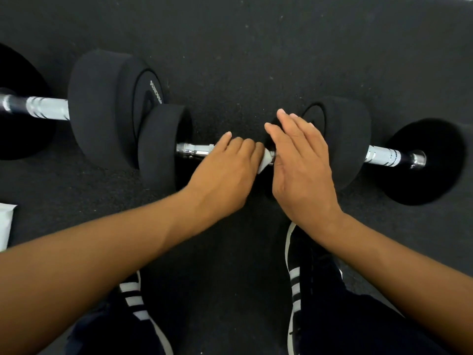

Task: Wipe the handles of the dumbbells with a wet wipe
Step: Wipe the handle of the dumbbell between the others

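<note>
Three black dumbbells lie on the dark floor. The middle dumbbell [163, 144] has a chrome handle [194, 149]. My left hand [225, 172] is curled over that handle with a white wet wipe [265, 162] under its fingers, only a corner of the wipe showing. My right hand [299, 162] rests flat, fingers straight, on the middle dumbbell's right weight, which it mostly hides. A larger dumbbell [102, 111] with a silver handle [48, 108] lies at the left. Another dumbbell [425, 160] with a silver handle [384, 156] lies at the right.
A white packet [6, 224] lies on the floor at the left edge. My two black shoes with white stripes [299, 278] stand at the bottom, just in front of the dumbbells. Dark speckled rubber floor [243, 47] stretches beyond the weights.
</note>
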Demonstrator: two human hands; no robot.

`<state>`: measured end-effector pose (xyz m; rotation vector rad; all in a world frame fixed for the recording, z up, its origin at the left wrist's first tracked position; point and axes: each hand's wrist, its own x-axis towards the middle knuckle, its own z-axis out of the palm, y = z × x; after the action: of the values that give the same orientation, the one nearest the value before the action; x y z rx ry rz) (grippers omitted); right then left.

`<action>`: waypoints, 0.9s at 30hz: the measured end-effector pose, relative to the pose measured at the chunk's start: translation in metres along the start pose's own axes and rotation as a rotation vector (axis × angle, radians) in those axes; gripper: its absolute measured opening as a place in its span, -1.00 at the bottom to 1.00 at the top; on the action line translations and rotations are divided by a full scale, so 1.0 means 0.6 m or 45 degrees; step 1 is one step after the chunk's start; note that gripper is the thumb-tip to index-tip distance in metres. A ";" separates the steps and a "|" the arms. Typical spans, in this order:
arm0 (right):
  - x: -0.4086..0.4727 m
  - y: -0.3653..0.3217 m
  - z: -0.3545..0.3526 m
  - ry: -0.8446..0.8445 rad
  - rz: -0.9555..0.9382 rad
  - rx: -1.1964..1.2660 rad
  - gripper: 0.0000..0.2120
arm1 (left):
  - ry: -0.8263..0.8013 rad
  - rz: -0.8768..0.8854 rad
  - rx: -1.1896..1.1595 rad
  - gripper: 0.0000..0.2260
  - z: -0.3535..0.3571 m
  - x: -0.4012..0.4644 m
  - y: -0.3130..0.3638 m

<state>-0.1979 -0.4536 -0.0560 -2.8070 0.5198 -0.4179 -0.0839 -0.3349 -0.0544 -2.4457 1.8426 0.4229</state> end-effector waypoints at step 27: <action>0.038 -0.077 -0.079 -0.432 0.416 1.185 -0.58 | 0.138 -0.632 -2.198 -0.75 -0.111 -0.114 -0.079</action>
<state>-0.1788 -0.4298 0.0067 -1.8037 0.5142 -0.0640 -0.0439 -0.2708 0.0210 -3.4581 0.5255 2.6236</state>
